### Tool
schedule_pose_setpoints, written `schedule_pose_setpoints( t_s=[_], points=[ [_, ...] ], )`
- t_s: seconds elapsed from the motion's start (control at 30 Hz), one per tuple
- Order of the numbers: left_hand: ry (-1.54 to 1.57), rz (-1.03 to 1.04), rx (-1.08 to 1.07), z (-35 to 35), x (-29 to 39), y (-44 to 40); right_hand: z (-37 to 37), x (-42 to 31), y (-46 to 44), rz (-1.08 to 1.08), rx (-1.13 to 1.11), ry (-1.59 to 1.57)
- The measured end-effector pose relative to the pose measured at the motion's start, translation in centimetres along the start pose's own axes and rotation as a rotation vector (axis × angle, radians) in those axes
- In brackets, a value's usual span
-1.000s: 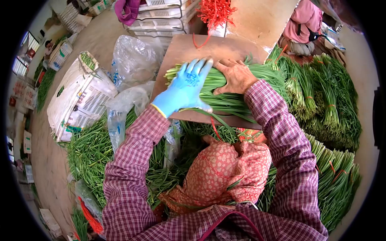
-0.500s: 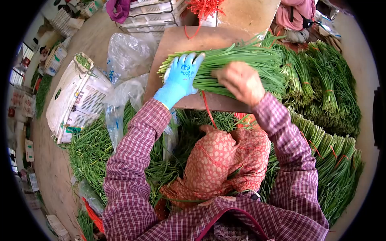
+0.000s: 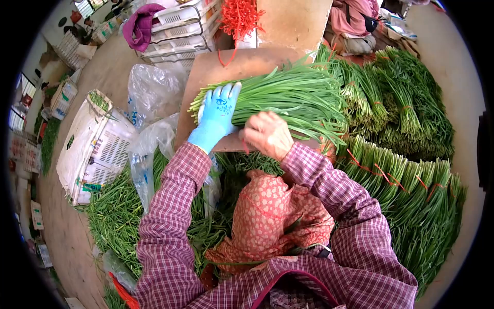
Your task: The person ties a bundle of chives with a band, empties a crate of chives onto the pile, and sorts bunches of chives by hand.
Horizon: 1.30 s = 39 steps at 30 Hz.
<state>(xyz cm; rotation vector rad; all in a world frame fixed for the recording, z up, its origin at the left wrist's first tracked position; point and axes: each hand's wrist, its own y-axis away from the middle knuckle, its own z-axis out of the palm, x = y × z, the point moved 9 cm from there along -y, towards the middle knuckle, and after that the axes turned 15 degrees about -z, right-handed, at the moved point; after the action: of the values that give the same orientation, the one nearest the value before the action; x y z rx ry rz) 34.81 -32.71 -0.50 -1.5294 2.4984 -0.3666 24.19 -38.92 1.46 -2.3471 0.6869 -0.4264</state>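
Note:
A thick bunch of garlic chives [image 3: 288, 95] lies across a brown board [image 3: 206, 66], pale stem ends to the left. My left hand [image 3: 218, 114], in a blue glove, is wrapped over the bunch near those stem ends and presses it to the board. At the board's near edge, just below the leaves, my bare right hand [image 3: 270, 135] has its fingers pinched together. A red tie [image 3: 245, 146] hangs from the pinched fingertips; its upper part is hidden.
Tied bunches of chives [image 3: 406, 103] are stacked on the right, with more [image 3: 411, 195] nearer me. Loose chives [image 3: 116, 216] and plastic bags [image 3: 154, 85] lie to the left. Red ties [image 3: 241, 20] hang behind the board, beside stacked white crates [image 3: 177, 31].
My right hand has come from above the leaves down and left to the board's near edge, and now pinches the red tie. My left hand stays on the bunch. The camera view has shifted.

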Motion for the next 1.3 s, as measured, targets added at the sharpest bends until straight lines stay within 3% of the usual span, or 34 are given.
schedule_pose_setpoints(
  t_s=[0.17, 0.33, 0.4, 0.47, 0.53, 0.57, 0.63, 0.67, 0.73, 0.77, 0.83, 0.87, 0.93, 1.0, 1.1, 1.2, 1.3],
  points=[
    [-0.038, -0.014, -0.059, 0.2, 0.1, 1.0, -0.7, 4.9, -3.0, 0.071, 0.09, 0.147],
    [0.038, -0.057, -0.087, -0.2, -0.4, 0.8, 1.7, 9.5, -2.9, 0.216, -0.009, -0.075],
    [0.496, -0.11, -0.177, -0.9, -1.7, 0.5, 3.0, 10.5, -1.6, 0.395, -0.059, -0.219],
    [0.854, -0.221, -0.246, -2.2, -3.7, -0.5, 2.8, 10.1, -1.4, 0.41, -0.02, -0.229],
    [0.936, -0.289, -0.211, -1.2, -6.9, -4.1, 2.4, 9.8, -1.0, 0.442, 0.051, -0.252],
    [0.933, -0.292, -0.211, -1.3, -7.0, -5.6, 2.4, 9.7, -1.0, 0.442, 0.074, -0.223],
    [0.547, -0.326, -0.204, -1.7, -6.7, -8.4, 2.3, 9.5, -0.9, 0.448, 0.081, -0.233],
    [0.543, -0.324, -0.204, -0.6, -6.3, -9.8, 2.2, 9.4, -0.8, 0.458, 0.084, -0.239],
    [0.064, -0.35, -0.351, 5.4, -6.3, -11.3, 2.0, 9.2, -0.8, 0.46, 0.076, -0.232],
    [0.06, -0.35, -0.353, 6.3, -6.1, -11.5, 1.9, 9.1, -0.7, 0.461, 0.08, -0.218],
    [0.057, -0.342, -0.65, 9.3, -5.6, -10.3, 1.8, 8.9, -0.7, 0.46, 0.102, -0.212],
    [0.053, -0.342, -0.652, 9.5, -5.8, -9.8, 1.9, 8.8, -0.7, 0.462, 0.104, -0.214],
    [0.213, -0.253, -0.52, 7.4, -4.9, -8.6, 1.5, 8.4, -0.5, 0.453, 0.142, -0.161],
    [0.185, -0.263, -0.54, 7.1, -4.0, -7.5, 1.5, 8.1, -0.3, 0.46, 0.125, -0.175],
    [0.283, -0.199, -0.097, 3.5, -3.0, -4.2, 0.9, 6.7, 0.2, 0.43, 0.173, -0.132],
    [0.379, -0.22, 0.025, 1.2, -2.0, -2.2, -0.3, 5.4, -0.3, 0.347, 0.111, -0.095],
    [0.324, -0.242, 0.014, 0.9, -1.8, -1.1, -1.8, 5.0, -2.0, 0.247, -0.009, -0.041]
  ],
)
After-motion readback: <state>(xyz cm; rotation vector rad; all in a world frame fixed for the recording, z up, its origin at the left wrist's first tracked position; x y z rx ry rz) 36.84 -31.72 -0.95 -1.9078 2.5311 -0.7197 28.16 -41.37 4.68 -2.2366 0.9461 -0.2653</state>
